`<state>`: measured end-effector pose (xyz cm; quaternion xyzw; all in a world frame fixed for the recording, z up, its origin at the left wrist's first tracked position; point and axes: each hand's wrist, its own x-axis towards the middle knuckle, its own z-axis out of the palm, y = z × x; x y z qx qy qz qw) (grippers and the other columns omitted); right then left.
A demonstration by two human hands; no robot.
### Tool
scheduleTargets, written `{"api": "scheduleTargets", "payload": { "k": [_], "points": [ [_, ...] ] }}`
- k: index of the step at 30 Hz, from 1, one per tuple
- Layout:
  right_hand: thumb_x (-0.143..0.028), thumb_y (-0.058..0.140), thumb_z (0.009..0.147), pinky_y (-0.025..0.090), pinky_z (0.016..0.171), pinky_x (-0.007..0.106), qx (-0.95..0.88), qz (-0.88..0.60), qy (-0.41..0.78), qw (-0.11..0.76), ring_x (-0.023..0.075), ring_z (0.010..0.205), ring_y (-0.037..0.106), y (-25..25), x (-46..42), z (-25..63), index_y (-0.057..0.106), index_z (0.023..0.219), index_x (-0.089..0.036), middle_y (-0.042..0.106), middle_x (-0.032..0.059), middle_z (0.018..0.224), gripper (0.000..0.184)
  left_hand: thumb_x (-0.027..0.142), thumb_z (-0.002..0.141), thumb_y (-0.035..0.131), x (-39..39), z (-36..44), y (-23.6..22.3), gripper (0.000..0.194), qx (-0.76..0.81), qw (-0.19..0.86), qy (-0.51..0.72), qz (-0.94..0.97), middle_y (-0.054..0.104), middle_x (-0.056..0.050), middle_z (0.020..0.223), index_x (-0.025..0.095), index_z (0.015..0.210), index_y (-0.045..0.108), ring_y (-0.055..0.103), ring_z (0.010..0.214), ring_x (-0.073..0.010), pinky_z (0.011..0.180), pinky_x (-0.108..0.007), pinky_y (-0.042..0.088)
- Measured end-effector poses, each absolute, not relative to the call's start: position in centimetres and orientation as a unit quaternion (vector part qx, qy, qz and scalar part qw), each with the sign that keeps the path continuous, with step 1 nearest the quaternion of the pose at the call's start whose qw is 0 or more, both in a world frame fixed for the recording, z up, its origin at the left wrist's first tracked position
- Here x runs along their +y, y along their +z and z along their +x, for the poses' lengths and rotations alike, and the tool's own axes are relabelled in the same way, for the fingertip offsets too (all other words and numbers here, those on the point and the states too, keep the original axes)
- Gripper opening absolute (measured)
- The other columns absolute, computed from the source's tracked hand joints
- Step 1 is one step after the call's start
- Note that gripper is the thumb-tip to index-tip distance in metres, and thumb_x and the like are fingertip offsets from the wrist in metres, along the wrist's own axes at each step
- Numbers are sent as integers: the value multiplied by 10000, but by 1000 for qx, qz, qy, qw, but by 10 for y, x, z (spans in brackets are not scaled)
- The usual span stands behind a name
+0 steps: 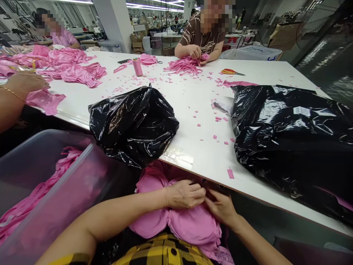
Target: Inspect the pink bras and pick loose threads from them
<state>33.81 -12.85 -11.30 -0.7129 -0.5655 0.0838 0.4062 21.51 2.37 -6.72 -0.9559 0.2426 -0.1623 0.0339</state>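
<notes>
White table [204, 158]: strewn with pink scraps [231, 173]; a pink thread spool [137, 67] stands upright near the far side, and orange-handled scissors [231, 72] lie farther right.
Black bags: one, crumpled [132, 129], hangs partly over the near edge; another, bulkier [275, 147], lies at right.
Pink bras [193, 226]: bunched at the person's lap, below the table edge, against a yellow-and-black checked shirt [162, 254].
Left hand [185, 194]: over the bras, fingers curled and close together; what they pinch cannot be told.
Right hand [223, 208]: just beside the left, fingers bent toward it, tips partly hidden; their grip cannot be told.
Plastic bin [85, 151]: at left, containing pink fabric [55, 184].
Co-worker [201, 36]: across the table, both hands at pink strips [183, 67].
</notes>
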Motion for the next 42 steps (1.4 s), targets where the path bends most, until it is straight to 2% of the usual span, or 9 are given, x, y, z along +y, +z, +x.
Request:
{"api": "scheduleTargets", "payload": {
  "k": [5, 11, 17, 22, 26, 29, 32, 37, 42],
  "points": [
    [-243, 517, 783, 532, 838, 391, -568, -717, 127, 384, 249, 868, 669, -101, -125, 345, 657, 1054, -214, 710, 67, 973, 306, 197, 911, 359, 20, 212, -81, 209, 149, 1, -118, -982, 561, -83, 1067, 159, 981, 552, 533, 692, -120, 463, -225, 387],
    [-277, 559, 812, 483, 921, 359, -581, -683, 250, 365, 225, 1032, 607, -84, -134, 355, 637, 1104, -234, 659, 46, 1118, 305, 247, 917, 339, 15, 206, -88, 273, 35, -55, -56, -996, 489, -94, 1237, 254, 1090, 551, 573, 811, -182, 626, -273, 465],
    [-247, 537, 821, 511, 875, 351, -518, -693, 233, 443, 202, 885, 663, -95, -130, 347, 718, 915, -279, 723, 4, 939, 206, 162, 890, 335, 10, 213, -90, 316, -60, -118, 59, -989, 597, -98, 989, 231, 1051, 598, 575, 671, -172, 605, -276, 451],
    [-251, 647, 734, 546, 798, 341, -417, -722, 300, 464, 216, 860, 668, -97, -130, 349, 702, 953, -271, 716, 16, 958, 227, 102, 861, 336, 12, 215, -91, 360, -51, -136, 82, -986, 579, -123, 1097, 211, 1090, 591, 590, 715, -181, 643, -289, 462],
    [-283, 683, 694, 564, 733, 317, -369, -714, 367, 469, 220, 804, 678, -97, -130, 353, 719, 850, -228, 728, 36, 872, 170, 98, 857, 331, 10, 216, -87, 372, -39, -141, 101, -984, 616, -107, 960, 198, 1109, 586, 591, 736, -194, 647, -282, 455],
    [-275, 653, 716, 529, 826, 351, -420, -727, 330, 432, 226, 840, 665, -94, -126, 351, 734, 772, -246, 731, 27, 859, 103, 117, 863, 342, 9, 217, -86, 353, -39, -136, 96, -985, 629, -89, 899, 198, 1103, 587, 590, 722, -187, 630, -265, 450],
    [-279, 593, 769, 495, 892, 381, -491, -716, 297, 398, 223, 889, 653, -88, -124, 351, 735, 825, -285, 727, 4, 894, 152, 106, 843, 373, 10, 216, -87, 321, -27, -127, 69, -989, 628, -105, 1014, 182, 1055, 602, 599, 707, -185, 605, -265, 458],
    [-288, 553, 809, 493, 910, 354, -501, -674, 402, 364, 210, 996, 626, -80, -131, 367, 697, 982, -292, 691, -3, 1048, 225, 114, 853, 378, 10, 212, -85, 298, 13, -105, 0, -994, 526, -128, 1251, 194, 1034, 602, 624, 726, -195, 577, -286, 483],
    [-228, 539, 771, 509, 861, 392, -494, -690, 393, 354, 232, 901, 651, -81, -132, 368, 719, 868, -252, 717, 27, 936, 206, 163, 877, 400, 7, 215, -85, 262, 52, -93, -32, -994, 573, -129, 1164, 188, 1069, 576, 632, 731, -189, 567, -269, 495]
  ]
}}
